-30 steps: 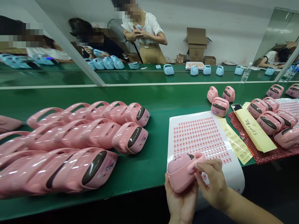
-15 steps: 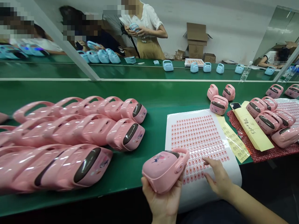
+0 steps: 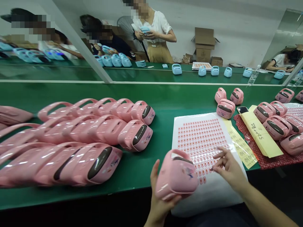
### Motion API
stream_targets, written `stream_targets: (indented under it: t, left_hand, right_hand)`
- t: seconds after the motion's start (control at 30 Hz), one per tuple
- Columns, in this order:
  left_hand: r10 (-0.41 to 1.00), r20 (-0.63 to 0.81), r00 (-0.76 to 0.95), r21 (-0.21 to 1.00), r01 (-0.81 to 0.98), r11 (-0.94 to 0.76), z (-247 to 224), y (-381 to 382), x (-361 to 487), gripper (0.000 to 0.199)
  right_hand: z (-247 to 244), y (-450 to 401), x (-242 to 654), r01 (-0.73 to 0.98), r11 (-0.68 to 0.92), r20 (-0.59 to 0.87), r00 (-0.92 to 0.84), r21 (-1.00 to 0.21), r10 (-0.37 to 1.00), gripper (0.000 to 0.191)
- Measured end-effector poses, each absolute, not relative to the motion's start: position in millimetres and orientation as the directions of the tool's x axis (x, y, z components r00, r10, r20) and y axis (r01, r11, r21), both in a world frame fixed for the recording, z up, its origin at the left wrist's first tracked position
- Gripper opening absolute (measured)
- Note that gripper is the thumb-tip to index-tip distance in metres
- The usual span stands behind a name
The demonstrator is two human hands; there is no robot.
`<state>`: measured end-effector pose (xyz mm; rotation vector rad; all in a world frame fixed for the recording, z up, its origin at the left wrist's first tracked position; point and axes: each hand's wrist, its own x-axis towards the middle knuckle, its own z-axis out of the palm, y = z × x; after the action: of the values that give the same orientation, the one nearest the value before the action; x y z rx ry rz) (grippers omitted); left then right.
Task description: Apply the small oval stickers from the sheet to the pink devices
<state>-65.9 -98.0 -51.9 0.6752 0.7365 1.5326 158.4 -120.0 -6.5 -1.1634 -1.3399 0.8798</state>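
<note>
My left hand (image 3: 163, 197) grips a pink plastic device with a carry handle (image 3: 174, 179), holding it tilted above the bench edge. A dark glossy window shows near its top, and a small printed picture is on its front. My right hand (image 3: 228, 170) has thumb and forefinger pinched over a white sheet of small pink oval stickers (image 3: 203, 138). At the fingertips is a tiny reddish piece that looks like one sticker. The sheet's near end bends down over the bench edge, and the device covers its lower left part.
Rows of like pink devices (image 3: 99, 164) stand on the green bench (image 3: 163, 110) at left. More pink devices (image 3: 276, 126), yellow paper (image 3: 262, 135), a phone (image 3: 242, 109) and red bubble wrap (image 3: 272, 162) lie at right. Across a divider, several people handle blue devices (image 3: 177, 68).
My left hand has turned the device so its handle points up and away. My right thumb and forefinger have closed and lifted slightly; the bottom row's end sticker is gone. The view has shifted left.
</note>
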Motion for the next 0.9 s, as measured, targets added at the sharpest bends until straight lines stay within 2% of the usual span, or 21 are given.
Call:
stream_targets:
  t: [0.07, 0.1, 0.2, 0.3, 0.43, 0.57, 0.7, 0.9]
  left_hand:
    - [0.985, 0.17, -0.021, 0.882, -0.442, -0.162, -50.7, -99.4, -68.2, 0.108]
    - [0.967, 0.25, 0.044, 0.911, -0.348, -0.22, -49.3, -99.8, -67.7, 0.108]
    - [0.893, 0.37, 0.254, 0.927, -0.161, -0.339, -43.8, -100.5, -62.0, 0.105]
    - [0.866, 0.385, 0.317, 0.923, -0.148, -0.356, -36.1, -101.4, -55.9, 0.102]
    - [0.916, 0.271, 0.296, 0.951, -0.231, -0.207, -26.4, -103.8, -53.5, 0.095]
    - [0.916, 0.263, 0.302, 0.952, -0.237, -0.195, -27.1, -105.8, -55.7, 0.101]
    - [0.925, 0.246, 0.29, 0.954, -0.243, -0.177, -32.3, -106.8, -56.6, 0.099]
    - [0.876, 0.367, 0.311, 0.93, -0.143, -0.339, -37.0, -108.5, -56.9, 0.107]
  right_hand:
    - [24.8, -112.1, 161.9, -0.037, 0.184, 0.183, 0.025, -0.982, 0.983, 0.046]
    - [38.7, -109.4, 161.3, -0.077, 0.155, 0.158, -0.032, -0.985, 0.987, 0.047]
    - [65.9, -106.6, 151.9, 0.006, 0.079, 0.076, -0.195, -0.997, 0.978, 0.054]
    - [71.7, -107.3, 139.6, 0.153, 0.04, -0.001, -0.254, -0.987, 0.967, 0.065]
    - [67.2, -107.8, 133.1, 0.164, 0.017, -0.027, -0.261, -0.986, 0.965, 0.068]
    - [63.1, -108.3, 133.8, 0.191, 0.058, 0.006, -0.261, -0.98, 0.965, 0.067]
    - [56.6, -111.2, 134.2, 0.24, 0.191, 0.133, -0.237, -0.952, 0.962, 0.064]
    - [51.9, -116.5, 134.3, 0.359, 0.419, 0.326, -0.292, -0.834, 0.899, 0.059]
